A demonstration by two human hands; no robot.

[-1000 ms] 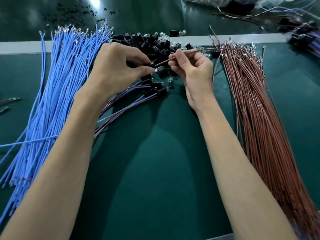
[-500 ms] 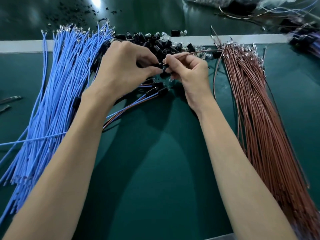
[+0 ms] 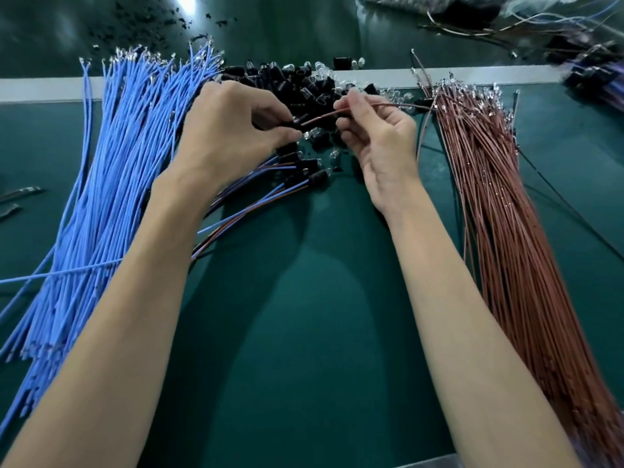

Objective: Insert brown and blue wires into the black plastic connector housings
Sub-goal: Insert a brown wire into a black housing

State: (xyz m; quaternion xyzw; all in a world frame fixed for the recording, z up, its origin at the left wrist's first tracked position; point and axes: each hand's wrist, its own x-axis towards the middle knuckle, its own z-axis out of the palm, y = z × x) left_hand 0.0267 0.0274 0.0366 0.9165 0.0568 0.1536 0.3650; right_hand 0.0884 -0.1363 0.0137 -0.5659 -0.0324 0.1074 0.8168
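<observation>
The left hand [image 3: 233, 130] pinches a small black housing [image 3: 293, 122] between thumb and fingertips, its grip closed on it. The right hand [image 3: 378, 136] has its thumb and forefinger closed on a single brown wire [image 3: 324, 115], which runs from the housing's mouth rightward toward the brown wire bundle [image 3: 499, 211].

Half a second ago the two hands were nearly touching, with almost no wire visible between them; now the right hand has drawn back along the wire and a short bare stretch of it shows between the hands. That reads as a re-grip or a tug to check seating, with the wire's tip at or inside the housing; whether it has latched cannot be told.

Loose black housings [image 3: 304, 86] lie heaped at the far edge of the green tabletop [image 3: 304, 332], finished pairs [image 3: 270, 197] rest below the hands, and the blue wire bundle [image 3: 111, 184] lies to the left, from which the next wire likely comes.
</observation>
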